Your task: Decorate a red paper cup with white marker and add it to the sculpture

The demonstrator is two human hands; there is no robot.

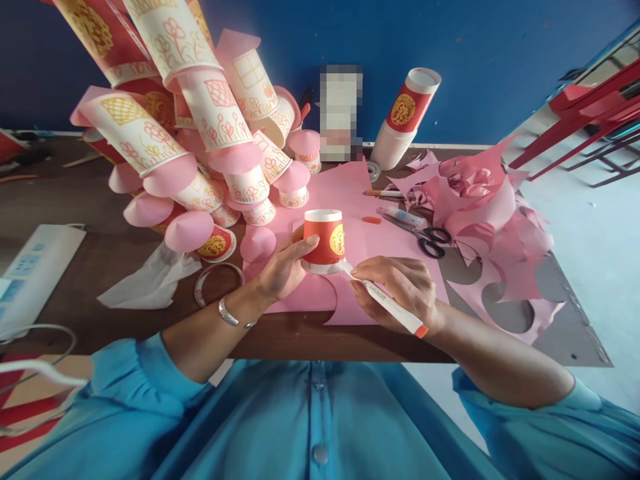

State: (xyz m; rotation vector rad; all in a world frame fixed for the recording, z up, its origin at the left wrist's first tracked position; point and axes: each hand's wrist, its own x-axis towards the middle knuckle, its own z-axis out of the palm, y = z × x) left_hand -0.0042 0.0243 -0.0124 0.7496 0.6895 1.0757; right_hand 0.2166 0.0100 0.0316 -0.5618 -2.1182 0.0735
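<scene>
1. Gripping a red paper cup with a gold emblem, the left hand had its thumb on the cup's side; a silver bracelet circled that wrist.
2. The right hand was closed around a white pen with an orange end, its tip at the cup's lower edge; whether it touched could not be told.
3. Both hands and the cup were over the front of a dark brown worktop, where pink paper was spread.
4. Left of the paper lay a flat ring and a crumpled whitish sheet, with a white power strip farther left.
5. Right of the cup, on the paper, were a small orange cap, a clear tube and black-handled scissors, beside a heap of pink scraps.
6. Beyond, on the left, rose a cluster of decorated cups, many drawn with flowers and some topped with pink cones.
7. Farther back, a leaning-looking stack of cups, its top one red, stood near a blue wall.
</scene>
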